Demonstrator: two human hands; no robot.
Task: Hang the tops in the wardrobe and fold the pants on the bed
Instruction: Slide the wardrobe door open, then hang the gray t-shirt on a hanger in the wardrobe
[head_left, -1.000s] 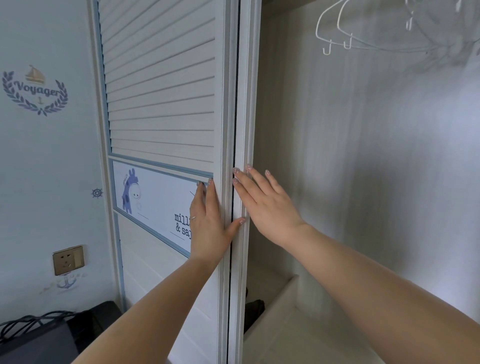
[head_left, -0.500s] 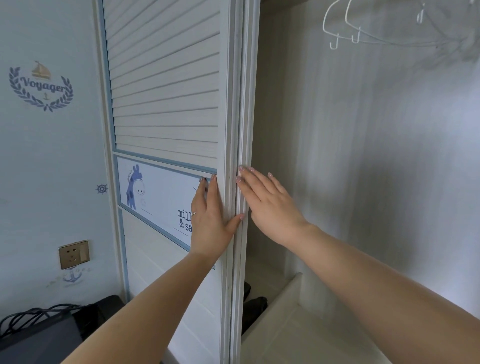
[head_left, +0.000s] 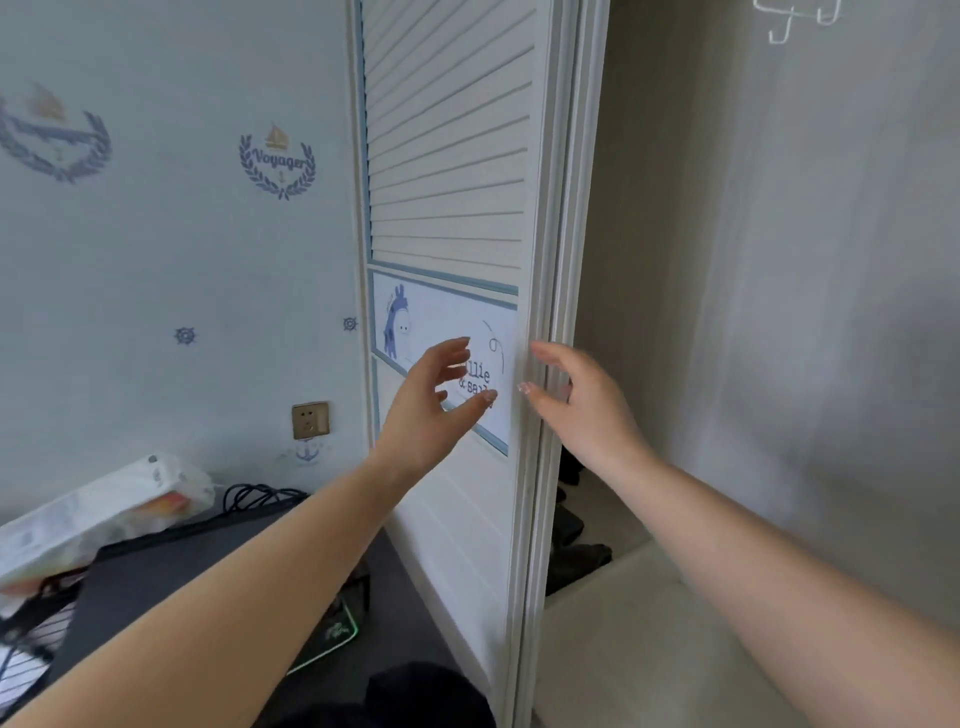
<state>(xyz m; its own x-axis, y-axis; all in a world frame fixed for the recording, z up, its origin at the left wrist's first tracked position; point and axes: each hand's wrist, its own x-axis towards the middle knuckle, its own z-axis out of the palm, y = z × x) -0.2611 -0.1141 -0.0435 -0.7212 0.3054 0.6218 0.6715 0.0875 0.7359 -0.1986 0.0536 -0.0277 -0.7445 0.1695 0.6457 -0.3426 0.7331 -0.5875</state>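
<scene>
Two empty hands (head_left: 511, 395) beside wardrobe door (head_left: 452, 171)

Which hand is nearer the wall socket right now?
Left. The left hand is raised, fingers spread, in front of the door's picture panel, just right of the wall socket. The right hand is farther right, at the sliding door's edge.

Dark desk (head_left: 171, 571), white packet (head_left: 98, 509), cables (head_left: 260, 493)
</scene>
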